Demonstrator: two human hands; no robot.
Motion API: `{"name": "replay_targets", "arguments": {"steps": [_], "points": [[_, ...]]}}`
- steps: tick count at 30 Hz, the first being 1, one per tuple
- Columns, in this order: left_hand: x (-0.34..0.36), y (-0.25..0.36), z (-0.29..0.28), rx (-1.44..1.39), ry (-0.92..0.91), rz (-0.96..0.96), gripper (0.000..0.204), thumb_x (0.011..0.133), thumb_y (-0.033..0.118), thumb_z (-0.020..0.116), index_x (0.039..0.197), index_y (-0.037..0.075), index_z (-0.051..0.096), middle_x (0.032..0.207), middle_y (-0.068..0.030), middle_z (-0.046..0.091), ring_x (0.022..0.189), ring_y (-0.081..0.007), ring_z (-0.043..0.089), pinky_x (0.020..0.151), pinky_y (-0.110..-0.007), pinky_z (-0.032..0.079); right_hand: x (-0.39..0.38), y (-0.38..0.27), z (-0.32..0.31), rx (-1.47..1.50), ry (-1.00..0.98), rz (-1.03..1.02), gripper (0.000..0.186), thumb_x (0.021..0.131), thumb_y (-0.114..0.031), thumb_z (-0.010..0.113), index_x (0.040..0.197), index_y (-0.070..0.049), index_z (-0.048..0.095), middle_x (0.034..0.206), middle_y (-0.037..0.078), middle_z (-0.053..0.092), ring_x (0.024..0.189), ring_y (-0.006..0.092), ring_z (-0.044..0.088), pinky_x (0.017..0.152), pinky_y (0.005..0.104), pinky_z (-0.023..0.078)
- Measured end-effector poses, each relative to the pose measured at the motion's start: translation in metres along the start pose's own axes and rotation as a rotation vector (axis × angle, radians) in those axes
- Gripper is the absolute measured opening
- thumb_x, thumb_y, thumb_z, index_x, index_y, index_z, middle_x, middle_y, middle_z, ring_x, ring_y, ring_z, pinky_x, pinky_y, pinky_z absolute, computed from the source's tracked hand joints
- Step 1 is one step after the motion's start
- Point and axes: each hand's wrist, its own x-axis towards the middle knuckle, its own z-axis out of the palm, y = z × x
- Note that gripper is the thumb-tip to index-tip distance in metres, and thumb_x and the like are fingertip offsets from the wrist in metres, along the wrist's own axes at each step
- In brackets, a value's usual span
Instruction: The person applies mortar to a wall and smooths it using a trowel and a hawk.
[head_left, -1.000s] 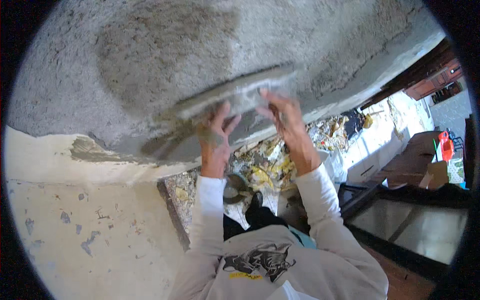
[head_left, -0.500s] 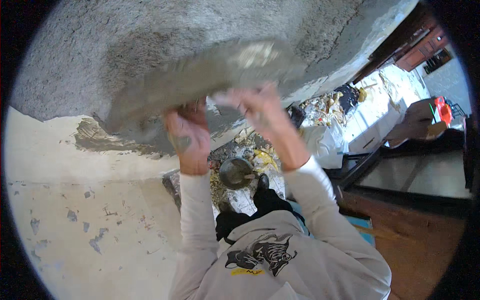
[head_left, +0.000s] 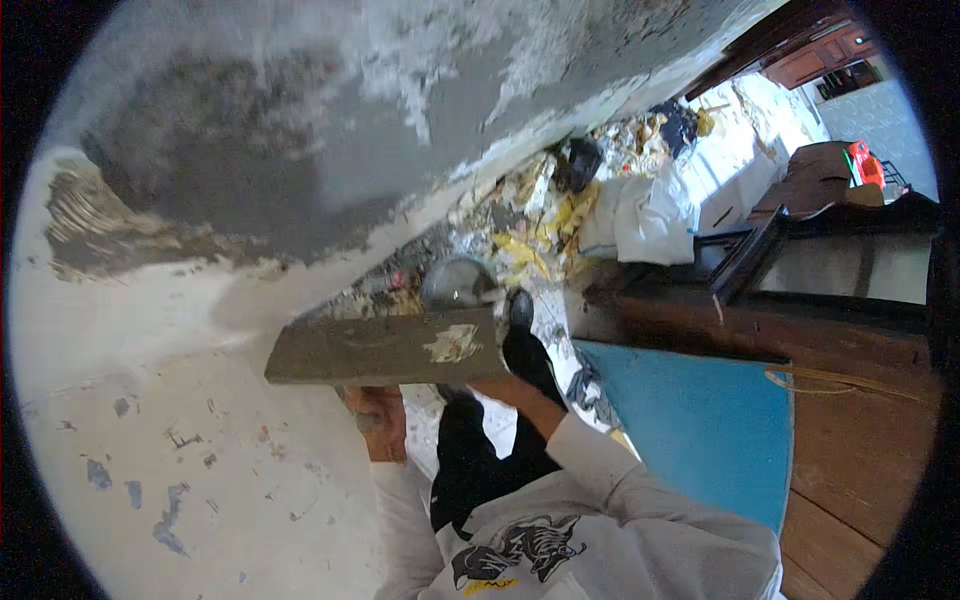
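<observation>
A long, flat plastering float (head_left: 385,348) is held low in front of my body, well away from the wall. A pale lump of mortar sticks to its face near the right end. My left hand (head_left: 378,420) is closed at its underside, with the fingertips hidden by the board. My right hand (head_left: 497,390) reaches under the right end and grips there, mostly covered by the board. Beyond the float stands a round bucket (head_left: 455,282), its near side hidden. Patchy grey render, wet and dark in places, covers the upper wall (head_left: 330,160).
Rubble and torn yellow wrapping (head_left: 525,255) litter the floor along the wall's foot. A white sack (head_left: 650,220) stands to the right. Closer on that side are a blue panel (head_left: 690,425) and dark wooden furniture (head_left: 850,440). My shoe (head_left: 520,308) is near the bucket.
Both hands have come down from the wall with the float, drawing it toward my body. Streaked, smoother grey render now shows where the float was. The view has shifted somewhat.
</observation>
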Motion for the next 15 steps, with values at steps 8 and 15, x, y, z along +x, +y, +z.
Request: {"name": "replay_targets", "arguments": {"steps": [8, 15], "points": [[0.015, -0.051, -0.248, -0.046, -0.134, -0.230, 0.046, 0.104, 0.027, 0.061, 0.144, 0.008, 0.054, 0.136, -0.0097, 0.064, 0.124, -0.0295, 0.061, 0.102, -0.042, 0.055, 0.149, 0.116, -0.081, -1.143, 0.420, -0.199, 0.043, 0.094, -0.025, 0.065, 0.128, 0.001, 0.061, 0.128, 0.028, 0.059, 0.124, 0.0434, 0.055, 0.107, 0.0495, 0.044], [0.102, -0.141, -0.360, 0.040, 0.044, -0.293, 0.045, 0.103, 0.029, 0.061, 0.143, 0.009, 0.055, 0.134, -0.0093, 0.064, 0.121, -0.0291, 0.061, 0.100, -0.042, 0.055, 0.281, 0.226, -0.167, -1.729, 0.275, -0.165, 0.040, 0.094, -0.037, 0.066, 0.120, -0.008, 0.066, 0.119, 0.014, 0.062, 0.112, 0.0335, 0.062, 0.093, 0.0537, 0.051]]}}
